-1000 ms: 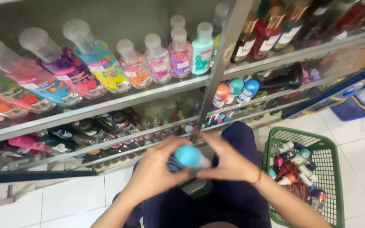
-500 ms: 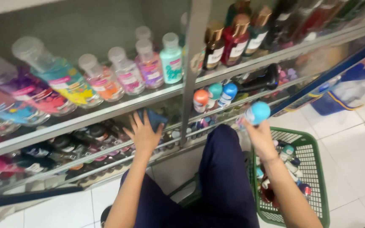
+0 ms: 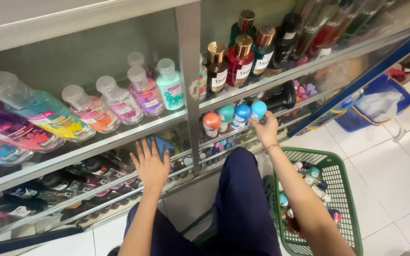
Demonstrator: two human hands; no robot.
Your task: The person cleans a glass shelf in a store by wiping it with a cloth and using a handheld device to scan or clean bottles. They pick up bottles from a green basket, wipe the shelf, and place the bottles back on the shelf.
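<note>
My right hand (image 3: 265, 130) grips a small roll-on bottle with a light blue cap (image 3: 258, 110), holding it at the middle shelf beside a row of like bottles with orange, teal and blue caps (image 3: 226, 118). My left hand (image 3: 150, 164) lies flat, fingers spread, on a dark blue cloth (image 3: 160, 144) at the edge of the glass shelf (image 3: 96, 147). My dark blue trouser leg (image 3: 243, 204) is between the two arms.
Clear bottles of coloured liquid (image 3: 119, 102) lie on the upper shelf, with dark perfume bottles (image 3: 243, 57) to their right. A green basket (image 3: 328, 199) holding several small bottles stands on the white tiled floor at my right. A blue basket (image 3: 376, 106) sits farther back.
My hands parted from the bottle in front of me. The right hand carried the blue-capped bottle up to the shelf row; the left hand went to the cloth on the shelf edge.
</note>
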